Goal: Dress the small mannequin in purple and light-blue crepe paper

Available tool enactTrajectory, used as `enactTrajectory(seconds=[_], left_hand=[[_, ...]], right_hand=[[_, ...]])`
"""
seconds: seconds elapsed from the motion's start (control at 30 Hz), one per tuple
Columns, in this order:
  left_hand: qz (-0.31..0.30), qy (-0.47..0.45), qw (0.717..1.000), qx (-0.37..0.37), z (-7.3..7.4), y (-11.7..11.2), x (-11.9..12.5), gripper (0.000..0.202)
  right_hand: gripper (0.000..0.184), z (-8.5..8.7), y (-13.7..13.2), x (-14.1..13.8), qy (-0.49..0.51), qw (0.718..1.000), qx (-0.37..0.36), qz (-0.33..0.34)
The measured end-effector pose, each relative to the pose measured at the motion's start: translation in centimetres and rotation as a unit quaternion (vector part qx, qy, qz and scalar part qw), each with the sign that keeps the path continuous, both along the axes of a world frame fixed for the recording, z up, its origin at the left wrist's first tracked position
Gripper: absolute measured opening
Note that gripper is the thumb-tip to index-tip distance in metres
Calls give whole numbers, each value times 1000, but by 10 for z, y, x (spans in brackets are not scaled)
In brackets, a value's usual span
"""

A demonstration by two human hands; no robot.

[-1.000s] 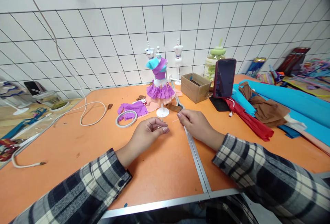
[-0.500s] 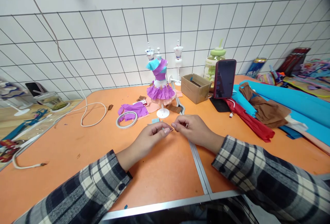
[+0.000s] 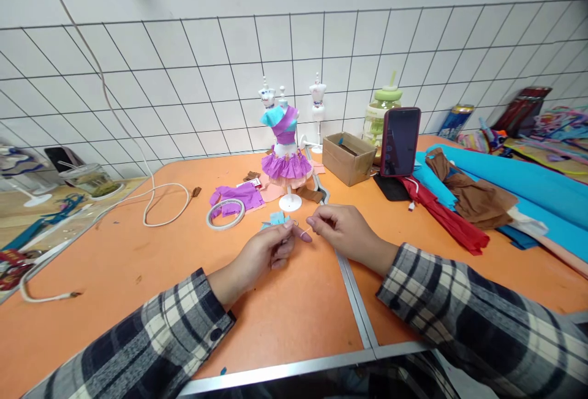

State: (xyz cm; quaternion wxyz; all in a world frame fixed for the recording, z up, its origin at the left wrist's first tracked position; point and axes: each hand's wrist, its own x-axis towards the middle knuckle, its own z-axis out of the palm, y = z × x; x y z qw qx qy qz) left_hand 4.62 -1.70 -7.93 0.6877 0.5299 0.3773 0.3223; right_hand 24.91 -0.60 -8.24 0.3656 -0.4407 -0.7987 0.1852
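Between my two hands runs a thin pale thread [image 3: 305, 231], looped across the tip of my left index finger. My left hand [image 3: 269, 247] has its index finger pointing right, its other fingers curled, and its thumb pressed down by the index finger. My right hand [image 3: 345, 232] pinches the thread's other end between thumb and forefinger, just right of that fingertip. Behind the hands stands a small dress form [image 3: 285, 141] in a turquoise and purple top and a ruffled purple skirt. Turquoise scraps [image 3: 276, 218] lie just beyond my left hand.
A roll of tape [image 3: 225, 214] lies beside purple fabric [image 3: 236, 195]. Right of the dress form are a cardboard box [image 3: 349, 163], a propped phone [image 3: 400, 141] and a green-lidded bottle [image 3: 383, 105]. Fabric pieces [image 3: 473, 193] cover the right side; a white cable [image 3: 149, 203] curls at left.
My left index finger has straightened out from its pinch, and the thread now shows across its tip. The left thumb has drawn back. My right hand stays almost in place.
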Motion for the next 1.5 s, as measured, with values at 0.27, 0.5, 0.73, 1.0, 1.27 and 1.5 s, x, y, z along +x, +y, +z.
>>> enactTrajectory(seconds=[0.27, 0.5, 0.73, 1.0, 1.27, 1.5], left_hand=[[49, 1, 999, 1, 0, -4, 5, 19], [151, -259, 943, -141, 7, -1, 9, 8], [119, -296, 940, -118, 3, -7, 17, 5], [121, -303, 939, -106, -4, -6, 16, 7], [171, -261, 950, 3, -3, 6, 5, 24], [146, -167, 968, 120, -16, 12, 6, 59]], right_hand=[[44, -3, -1, 0, 125, 991, -51, 16], [25, 1, -10, -1, 45, 991, 124, 0], [28, -8, -16, -21, -29, 993, 115, 5], [8, -17, -14, -40, -45, 993, 106, -25], [16, 8, 73, 35, 87, 939, 245, -226], [25, 23, 113, 83, -62, 891, 273, -358]])
